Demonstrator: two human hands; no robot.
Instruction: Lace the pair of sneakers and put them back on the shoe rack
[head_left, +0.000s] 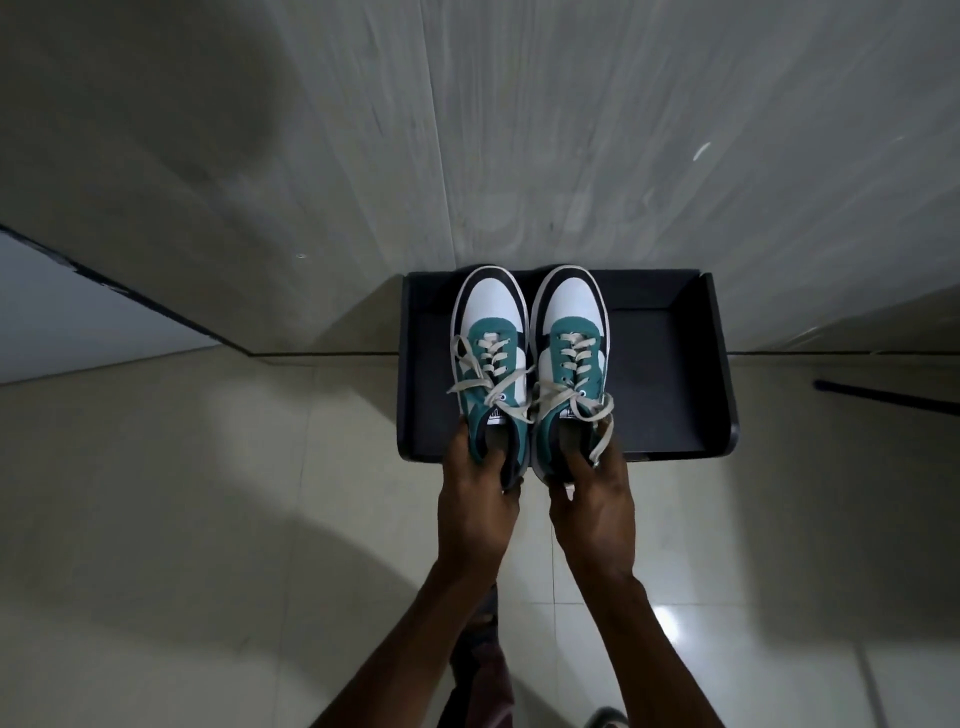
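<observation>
Two teal, white and black sneakers lie side by side, toes pointing away from me, over the dark shoe rack (670, 374). My left hand (475, 499) grips the heel of the left sneaker (491, 332), fingers tucked inside its opening. In the same way my right hand (592, 499) holds the heel of the right sneaker (574, 332). Both shoes are laced with cream laces, whose loose ends hang over the sides. Whether the soles touch the rack's top I cannot tell.
The rack stands against a pale grey wall (571, 130). Glossy cream floor tiles (208, 493) spread to the left and below. A dark skirting line (130, 296) runs along the left. A thin dark bar (883, 395) lies at the right.
</observation>
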